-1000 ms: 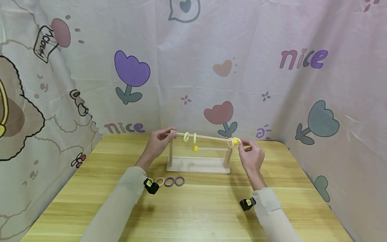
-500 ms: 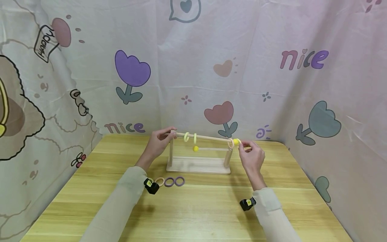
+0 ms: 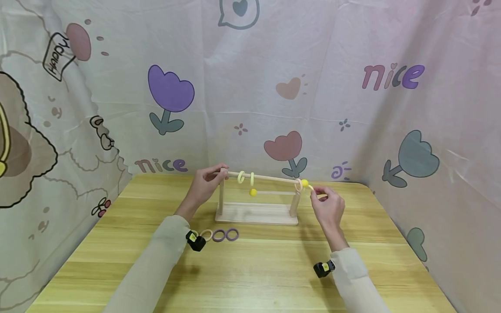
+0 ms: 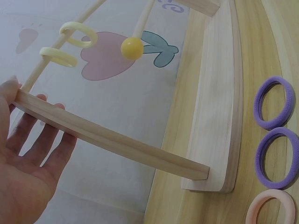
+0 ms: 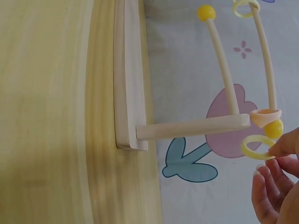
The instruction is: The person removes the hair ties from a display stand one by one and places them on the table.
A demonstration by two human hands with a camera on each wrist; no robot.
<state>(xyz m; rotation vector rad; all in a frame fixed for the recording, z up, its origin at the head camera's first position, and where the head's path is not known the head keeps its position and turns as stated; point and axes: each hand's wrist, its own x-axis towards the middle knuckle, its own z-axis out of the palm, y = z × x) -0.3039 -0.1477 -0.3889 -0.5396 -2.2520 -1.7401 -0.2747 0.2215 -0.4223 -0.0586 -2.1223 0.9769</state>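
My left hand (image 3: 203,184) grips the top of the left post (image 4: 117,135) of a wooden stand (image 3: 256,214), where the upper rod (image 3: 270,177) meets it. Two light-yellow hair ties (image 4: 58,56) hang on that rod. A peach hair tie (image 5: 266,118) sits at its right end, up against a yellow ball (image 5: 274,128). Just beyond the ball, my right hand (image 3: 328,208) pinches a yellow hair tie (image 5: 254,156) between thumb and finger. A lower rod (image 5: 221,60) extends from the right post, tipped with another yellow ball (image 5: 206,13).
In front of the stand, hair ties lie in a row on the wooden table (image 3: 266,269): two purple ones (image 4: 257,105), a peach one (image 4: 252,210), and another partly hidden by the left wrist camera (image 3: 195,241). A printed curtain (image 3: 242,87) hangs behind.
My right hand has shifted slightly right and down, drawing the yellow hair tie away from the ball at the rod's end. My left hand stays on the post.
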